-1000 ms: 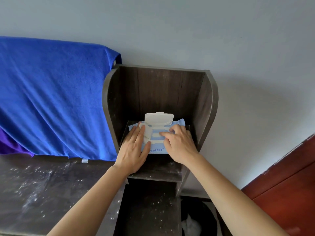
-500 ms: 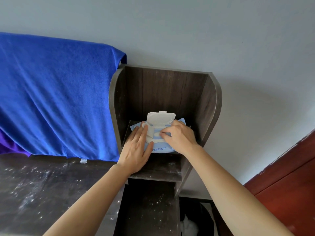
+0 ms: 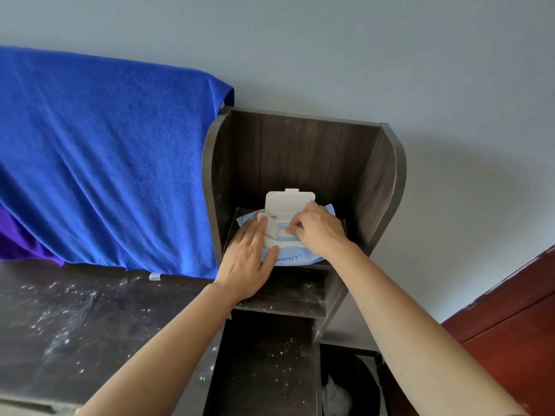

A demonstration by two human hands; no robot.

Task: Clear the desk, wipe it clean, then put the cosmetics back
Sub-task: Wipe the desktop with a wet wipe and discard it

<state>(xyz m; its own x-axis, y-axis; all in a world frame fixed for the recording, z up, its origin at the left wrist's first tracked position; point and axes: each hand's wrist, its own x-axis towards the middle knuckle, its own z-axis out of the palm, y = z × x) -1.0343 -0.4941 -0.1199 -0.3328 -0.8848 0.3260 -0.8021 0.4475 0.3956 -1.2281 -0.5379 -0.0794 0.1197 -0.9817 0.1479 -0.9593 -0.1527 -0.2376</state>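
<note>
A light blue pack of wet wipes (image 3: 286,259) lies on the upper shelf of a dark wooden shelf unit (image 3: 387,187). Its white flip lid (image 3: 289,202) stands open. My left hand (image 3: 249,259) lies flat on the pack's left side and holds it down. My right hand (image 3: 318,231) is at the pack's opening, its fingertips pinched on a white wipe or seal there. The dark desk top (image 3: 75,313) at the left is speckled with white powder.
A blue towel (image 3: 105,163) hangs over something at the back left, with purple cloth (image 3: 18,241) under it. The lower shelves (image 3: 270,355) are dusty too. A black bin (image 3: 351,382) with white paper sits at the lower right. Red-brown wood (image 3: 510,334) stands at the right.
My right hand's fingers have curled in and pinched at the pack's opening. The view has shifted slightly to the left. My left hand stays on the pack.
</note>
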